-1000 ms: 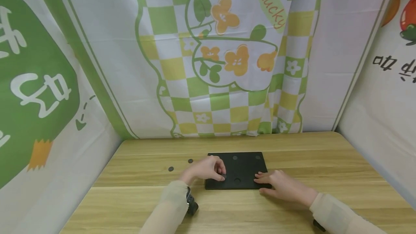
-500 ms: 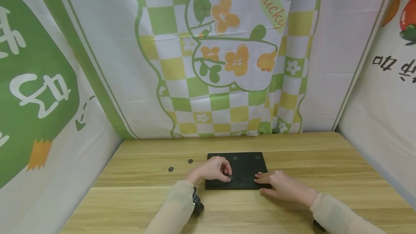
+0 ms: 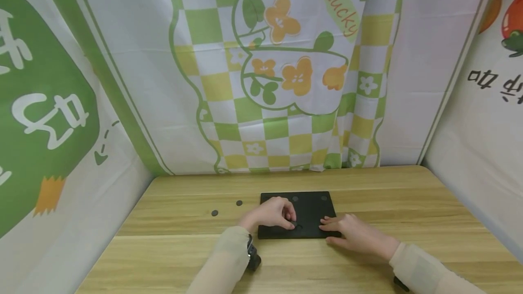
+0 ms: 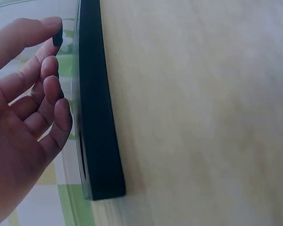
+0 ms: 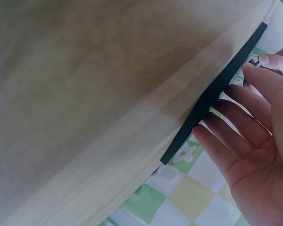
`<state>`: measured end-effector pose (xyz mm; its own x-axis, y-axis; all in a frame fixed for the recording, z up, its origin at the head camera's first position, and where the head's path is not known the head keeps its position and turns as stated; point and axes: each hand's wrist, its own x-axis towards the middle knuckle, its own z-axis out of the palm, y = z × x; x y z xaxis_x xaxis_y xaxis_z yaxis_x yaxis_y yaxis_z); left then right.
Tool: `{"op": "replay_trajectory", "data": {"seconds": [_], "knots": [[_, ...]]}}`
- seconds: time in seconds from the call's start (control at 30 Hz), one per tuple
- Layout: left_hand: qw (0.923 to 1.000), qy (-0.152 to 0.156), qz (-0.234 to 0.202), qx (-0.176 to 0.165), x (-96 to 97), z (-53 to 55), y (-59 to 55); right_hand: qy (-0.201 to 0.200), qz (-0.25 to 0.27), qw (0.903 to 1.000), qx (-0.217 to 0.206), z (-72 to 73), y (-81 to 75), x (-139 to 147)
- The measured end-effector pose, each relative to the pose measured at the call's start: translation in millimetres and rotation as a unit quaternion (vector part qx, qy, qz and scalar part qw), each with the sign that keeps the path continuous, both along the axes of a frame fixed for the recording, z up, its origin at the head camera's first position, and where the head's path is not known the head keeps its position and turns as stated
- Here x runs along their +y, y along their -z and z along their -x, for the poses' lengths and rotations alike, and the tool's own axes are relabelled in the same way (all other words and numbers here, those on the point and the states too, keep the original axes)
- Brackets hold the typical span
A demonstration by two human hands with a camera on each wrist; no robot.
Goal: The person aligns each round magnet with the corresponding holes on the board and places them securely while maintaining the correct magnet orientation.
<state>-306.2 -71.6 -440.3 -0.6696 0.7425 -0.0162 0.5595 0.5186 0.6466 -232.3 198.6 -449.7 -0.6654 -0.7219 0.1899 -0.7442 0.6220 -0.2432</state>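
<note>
My left hand (image 3: 273,213) pinches a small dark disc (image 4: 58,38) between thumb and index finger, the other fingers curled loosely. It is over the front middle of a thin black rectangular board (image 3: 312,212), right by a round recess (image 3: 299,227). Two grey discs, one at the back middle (image 3: 295,199) and one at the back right (image 3: 324,198), sit on the board. My right hand (image 3: 356,234) rests its extended fingers on the board's front right part; in the right wrist view, its fingertips touch the board (image 5: 214,92). The board's left part is partly hidden by my left hand.
Two loose dark discs, a nearer one (image 3: 214,213) and a farther one (image 3: 239,203), lie on the wooden table (image 3: 184,244) left of the board. A printed cloth (image 3: 265,126) hangs behind the table, with more cloth at both sides.
My left hand has moved right across the board with the disc, from its left part to beside the front middle recess. The right hand and board have stayed put.
</note>
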Motion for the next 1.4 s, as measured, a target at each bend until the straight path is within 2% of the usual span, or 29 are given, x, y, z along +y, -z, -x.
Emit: {"op": "replay_trajectory", "data": {"seconds": [0.17, 1.0, 1.4], "knots": [[1.0000, 0.000, 0.006, -0.003, 4.1, 0.1, 0.5, 0.000, -0.001, 1.0000, -0.002, 0.0, -0.3, -1], [0.9985, 0.018, 0.047, 0.024, 18.7, 1.3, 2.3, -0.011, 0.003, 0.9996, 0.026, 0.1, 1.7, 0], [0.9985, 0.020, 0.041, 0.029, 19.1, 1.5, 3.0, -0.008, 0.000, 0.9997, 0.023, 1.1, 1.3, 1]]}}
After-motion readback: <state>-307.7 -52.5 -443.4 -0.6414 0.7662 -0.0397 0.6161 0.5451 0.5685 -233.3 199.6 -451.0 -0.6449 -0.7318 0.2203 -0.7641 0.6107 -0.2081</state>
